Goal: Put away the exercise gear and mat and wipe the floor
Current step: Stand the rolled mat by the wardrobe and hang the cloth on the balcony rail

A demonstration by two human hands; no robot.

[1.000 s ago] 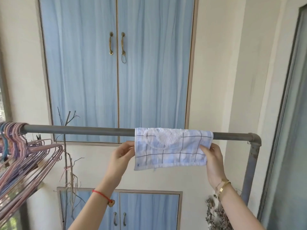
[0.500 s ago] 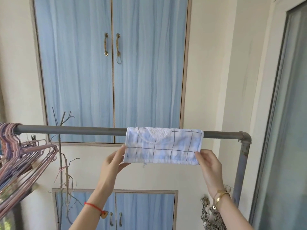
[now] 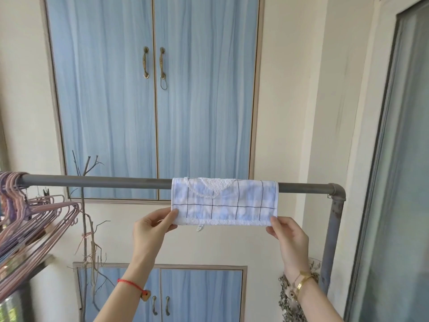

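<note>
A small blue and white checked cloth [image 3: 228, 203] hangs folded over a grey metal rail [image 3: 104, 181] at chest height. My left hand [image 3: 152, 226] pinches the cloth's lower left corner between thumb and fingers. My right hand [image 3: 289, 234] pinches the lower right corner in the same way. Both arms reach up from below. A red string bracelet is on the left wrist and a gold one on the right. No exercise gear, mat or floor is in view.
Several pink wire hangers [image 3: 30, 219] crowd the rail's left end. The rail bends down into a post [image 3: 334, 233] at the right. Blue cabinet doors [image 3: 153, 94] fill the wall behind, with a lower pair [image 3: 160, 293] below. Dry twigs [image 3: 89, 228] stand left; a sliding glass door [image 3: 399, 182] is at right.
Both hands have slid down from the cloth's sides to its lower corners. The cloth hangs flatter and straighter on the rail.
</note>
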